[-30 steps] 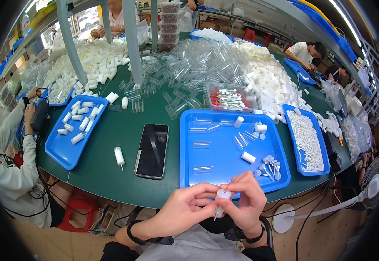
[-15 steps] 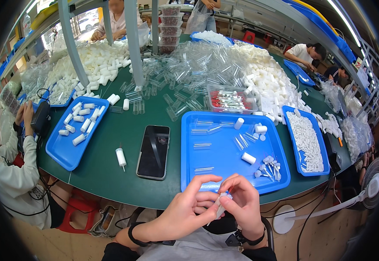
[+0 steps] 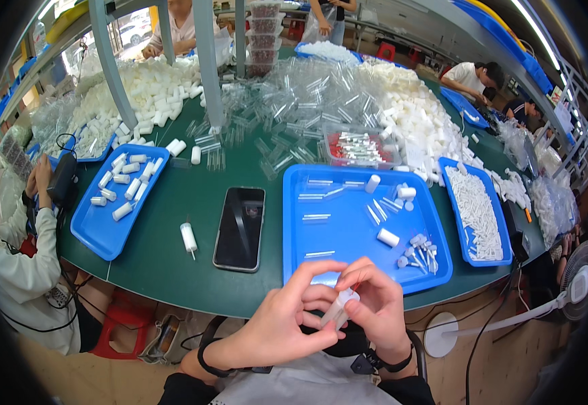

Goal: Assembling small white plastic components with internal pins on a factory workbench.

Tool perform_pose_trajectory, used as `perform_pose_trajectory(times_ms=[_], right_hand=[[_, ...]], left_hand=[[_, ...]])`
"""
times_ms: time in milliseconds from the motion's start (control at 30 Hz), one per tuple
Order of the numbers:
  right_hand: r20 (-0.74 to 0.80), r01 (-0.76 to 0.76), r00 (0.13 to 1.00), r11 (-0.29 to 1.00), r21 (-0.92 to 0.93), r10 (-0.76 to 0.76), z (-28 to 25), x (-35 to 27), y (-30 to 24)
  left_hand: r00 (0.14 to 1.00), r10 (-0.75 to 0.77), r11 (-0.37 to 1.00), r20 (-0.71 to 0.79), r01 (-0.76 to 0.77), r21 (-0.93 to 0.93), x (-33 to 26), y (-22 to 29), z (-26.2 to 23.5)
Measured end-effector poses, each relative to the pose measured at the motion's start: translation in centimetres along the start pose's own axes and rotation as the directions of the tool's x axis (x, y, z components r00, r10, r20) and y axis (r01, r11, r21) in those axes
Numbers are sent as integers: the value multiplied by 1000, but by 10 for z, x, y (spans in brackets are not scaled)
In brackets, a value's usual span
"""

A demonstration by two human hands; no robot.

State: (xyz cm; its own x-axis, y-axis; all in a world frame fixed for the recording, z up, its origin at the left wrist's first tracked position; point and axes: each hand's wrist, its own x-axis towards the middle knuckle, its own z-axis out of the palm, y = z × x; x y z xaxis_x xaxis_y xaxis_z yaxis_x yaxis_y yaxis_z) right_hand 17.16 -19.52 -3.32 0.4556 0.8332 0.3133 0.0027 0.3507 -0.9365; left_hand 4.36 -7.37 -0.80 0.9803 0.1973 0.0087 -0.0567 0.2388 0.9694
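In front of the large blue tray's (image 3: 290,229) near edge, my left hand (image 3: 284,317) has its fingers closed round a small whitish cylinder (image 3: 335,314), held tilted. My right hand (image 3: 380,312) pinches the cylinder's top end with thumb and fingertips, where a bit of red shows. Fingers partly hide the piece. Inside the tray lie thin clear tubes (image 3: 317,217), white cylinders (image 3: 388,237) and a cluster of white round-headed pieces with stems (image 3: 418,255). A black phone (image 3: 240,229) lies left of the tray, beside a single white cylinder with a thin pin (image 3: 188,237).
A blue tray of white cylinders (image 3: 127,177) stands left, another of short white sticks (image 3: 476,212) right. Behind are heaped clear tubes (image 3: 321,91), white cylinders (image 3: 415,121) and a clear box of red-and-white pieces (image 3: 358,148). Metal posts (image 3: 207,61) rise mid-table. Co-workers sit around; a fan (image 3: 580,283) stands right.
The cylinder has turned in my fingers and more of its side shows. Both hands stay together at the tray's near edge. The whole view has shifted slightly.
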Motion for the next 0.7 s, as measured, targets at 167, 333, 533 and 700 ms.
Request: perform_pose_trajectory(times_ms=[167,333,533,700], right_hand=[[20,-21,1000,1000,15,21,-1,2,-1],[2,-41,999,999,28,41,-4,1,0],[-17,-75,997,996,54,76,-5,-1,1],[-24,-39,999,999,17,39,-5,-5,1]], left_hand=[[1000,19,998,-20,-18,62,3,2,-2],[999,-40,998,-20,39,-51,4,4,-1],[999,-46,989,18,48,-138,2,3,-3],[999,14,999,-43,-16,-49,1,-5,1]])
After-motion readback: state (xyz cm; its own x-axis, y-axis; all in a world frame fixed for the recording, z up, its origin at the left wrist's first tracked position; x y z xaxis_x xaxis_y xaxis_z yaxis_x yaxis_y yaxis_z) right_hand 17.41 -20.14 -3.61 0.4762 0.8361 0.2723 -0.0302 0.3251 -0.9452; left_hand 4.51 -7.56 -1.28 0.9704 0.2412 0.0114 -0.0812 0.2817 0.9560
